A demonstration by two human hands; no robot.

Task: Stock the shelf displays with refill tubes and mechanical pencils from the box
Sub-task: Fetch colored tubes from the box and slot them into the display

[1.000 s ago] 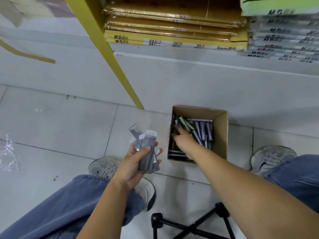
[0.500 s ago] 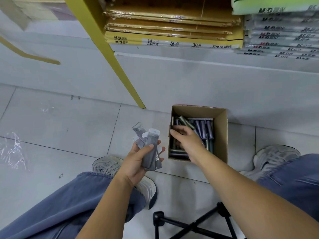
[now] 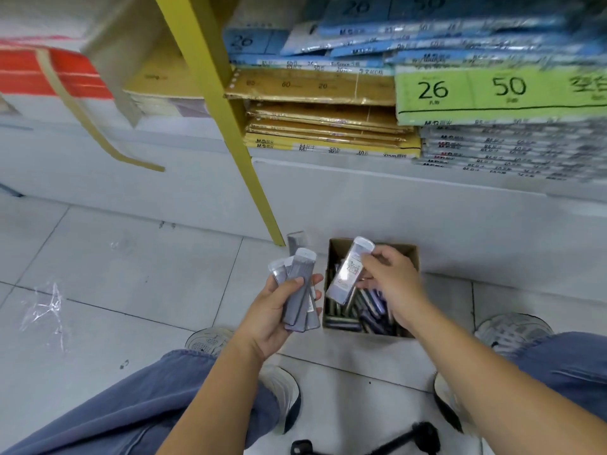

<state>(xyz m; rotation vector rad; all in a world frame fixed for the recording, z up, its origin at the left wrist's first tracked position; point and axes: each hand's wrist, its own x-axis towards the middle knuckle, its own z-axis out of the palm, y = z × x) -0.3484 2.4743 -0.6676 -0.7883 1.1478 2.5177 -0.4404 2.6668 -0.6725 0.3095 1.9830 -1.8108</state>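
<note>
- Cardboard box [image 3: 412, 257] sits open on the pale floor tiles [image 3: 131, 274], just in front of the white shelf base [image 3: 361, 198] and near the foot of a yellow upright [image 3: 223, 110].
- Dark slim sticks [image 3: 368, 311] lie heaped lengthwise inside the box; blur makes it impossible to tell pencils from tubes.
- The right hand [image 3: 391, 280] hovers over the box, thumb and fingertips pinching a single clear refill tube [image 3: 349, 274] near its capped upper end. The tube is tilted, with its lower end above the box's left side.
- The left hand [image 3: 272, 313] is just left of the box, its fingers and thumb curled round a fanned bunch of grey refill tubes [image 3: 300, 290], caps pointing away from the person.
- The single tube is just beside the bunch; the hands are close but apart.
- On the shelf lie stacked paper packs: gold packs [image 3: 322, 93] beside the upright, a green pack [image 3: 492, 93] printed 26 and 50, and blue packs [image 3: 328, 37] above.
- Blue trouser legs [image 3: 131, 405] frame the lower view, with a light sneaker [image 3: 210, 339] left of the box and another [image 3: 512, 330] to its right.
- Crumpled clear plastic [image 3: 42, 310] lies on the tiles at far left.
- A black stand [image 3: 410, 438] shows at the bottom edge.
</note>
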